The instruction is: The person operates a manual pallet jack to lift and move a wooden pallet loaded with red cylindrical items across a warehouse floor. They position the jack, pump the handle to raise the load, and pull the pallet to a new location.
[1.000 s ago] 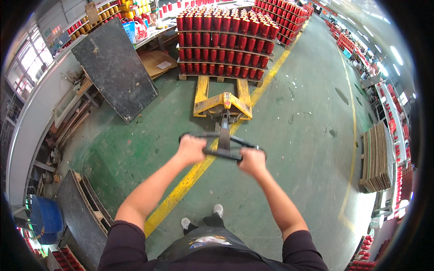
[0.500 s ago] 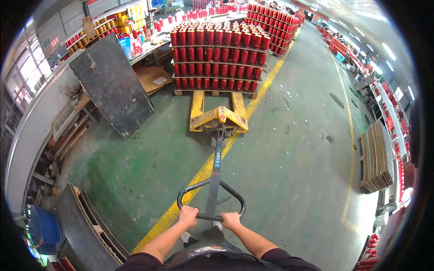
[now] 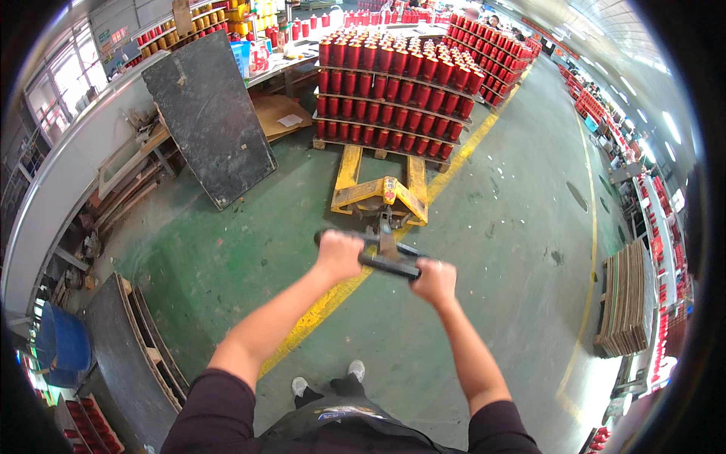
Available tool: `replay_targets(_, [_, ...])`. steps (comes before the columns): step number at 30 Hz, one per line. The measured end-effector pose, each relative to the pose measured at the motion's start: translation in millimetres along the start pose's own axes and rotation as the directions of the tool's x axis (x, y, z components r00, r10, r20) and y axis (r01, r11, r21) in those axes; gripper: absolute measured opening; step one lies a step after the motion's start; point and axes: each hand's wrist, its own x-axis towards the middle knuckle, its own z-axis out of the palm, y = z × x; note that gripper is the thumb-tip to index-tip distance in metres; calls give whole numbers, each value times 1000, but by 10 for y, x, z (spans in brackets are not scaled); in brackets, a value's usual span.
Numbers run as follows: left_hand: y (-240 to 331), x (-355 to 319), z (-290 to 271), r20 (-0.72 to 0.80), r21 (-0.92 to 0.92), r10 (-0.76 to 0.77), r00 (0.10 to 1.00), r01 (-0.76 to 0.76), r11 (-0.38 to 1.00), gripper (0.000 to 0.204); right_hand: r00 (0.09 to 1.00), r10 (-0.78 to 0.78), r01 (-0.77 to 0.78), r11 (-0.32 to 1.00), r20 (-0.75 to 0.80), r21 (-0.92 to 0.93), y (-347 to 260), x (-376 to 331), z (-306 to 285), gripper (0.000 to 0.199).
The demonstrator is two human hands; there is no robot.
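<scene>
I observe my left hand (image 3: 339, 255) and right hand (image 3: 433, 281) both clenched around the black handle (image 3: 382, 256) of the yellow pallet jack (image 3: 380, 191) at frame centre; its forks sit under the stacked red cylinders (image 3: 393, 87) above.

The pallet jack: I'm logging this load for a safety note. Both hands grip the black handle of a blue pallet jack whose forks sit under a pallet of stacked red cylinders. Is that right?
Not quite: the pallet jack is yellow, not blue, as the head view shows. The rest holds: the left hand and right hand both grip its black handle, and its forks sit under the pallet of stacked red cylinders.
</scene>
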Motion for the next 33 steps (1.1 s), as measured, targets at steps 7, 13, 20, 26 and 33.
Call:
replay_targets(7, [744,-2342,1203,326,-118,6,945,35,992,18,852,13,-28,999,523,21,-225,-2310,1260,11])
replay_targets(13, [430,-1760,1051,800,-214,135,584,68,974,48,653,13,-22,1000,757,2,-28,-1974,1038,17])
replay_targets(20, [169,-1,23,43,-122,24,999,-18,992,11,1000,21,-22,999,18,45,341,-139,-31,10])
replay_targets(26, [667,-1206,637,225,-128,23,974,6,992,10,995,-90,94,993,-47,76,207,-1416,460,16])
replay_targets(33, [1180,-2284,1449,626,-158,132,769,-40,987,40,709,-7,42,999,705,-32,347,-2668,1235,14])
